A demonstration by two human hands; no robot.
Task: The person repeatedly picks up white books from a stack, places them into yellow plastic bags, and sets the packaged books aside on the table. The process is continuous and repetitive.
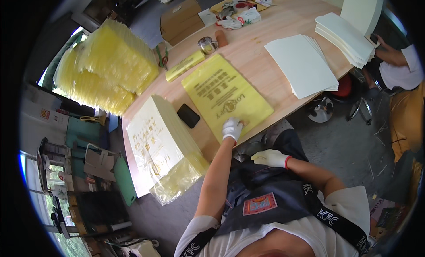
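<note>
A flat yellow plastic bag with dark print lies across the table in front of me. My left hand, in a white glove with bare skin showing at the fingertips, is at the bag's near end by the table edge. Its fingers are curled and closed on the bag's near part. In my lap, over the dark apron, rests my right hand. It wears a white glove with a red cuff, and its fingers are stretched out with nothing in them. A black phone lies left of the bag.
Left stands a wrapped paper stack, with a big pile of yellow bags behind. A folded yellow bundle, metal cup and scissors lie beyond. White sheets are right, near another person's arm.
</note>
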